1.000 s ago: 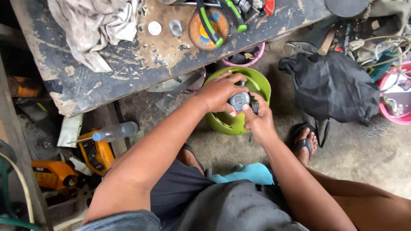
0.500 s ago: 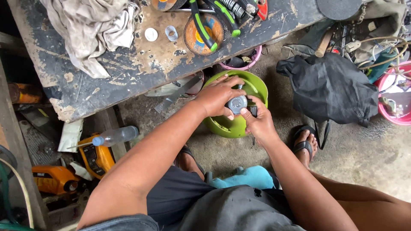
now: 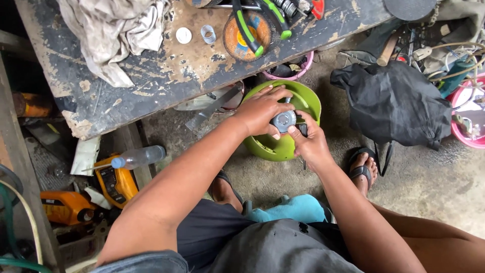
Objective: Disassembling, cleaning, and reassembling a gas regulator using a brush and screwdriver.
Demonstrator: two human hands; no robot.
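Little has moved since the earlier frame: both hands stay on the grey round regulator (image 3: 284,121) atop the green gas cylinder (image 3: 283,146), which stands on the concrete floor just below the worn workbench (image 3: 151,76). The left hand (image 3: 262,108) curls over the regulator from above, grasping it; the right hand (image 3: 310,144) pinches its near side with thumb and fingertips. A black bag (image 3: 394,103) lies nearby.

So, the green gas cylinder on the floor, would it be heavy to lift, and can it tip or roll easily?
The green gas cylinder looks like painted metal, so it is probably stiff and heavy for its size. It stands upright on the concrete floor and looks squat, so tipping seems unlikely. Laid down, its rounded body would probably roll. Both the left hand and the right hand are on the grey regulator on top.
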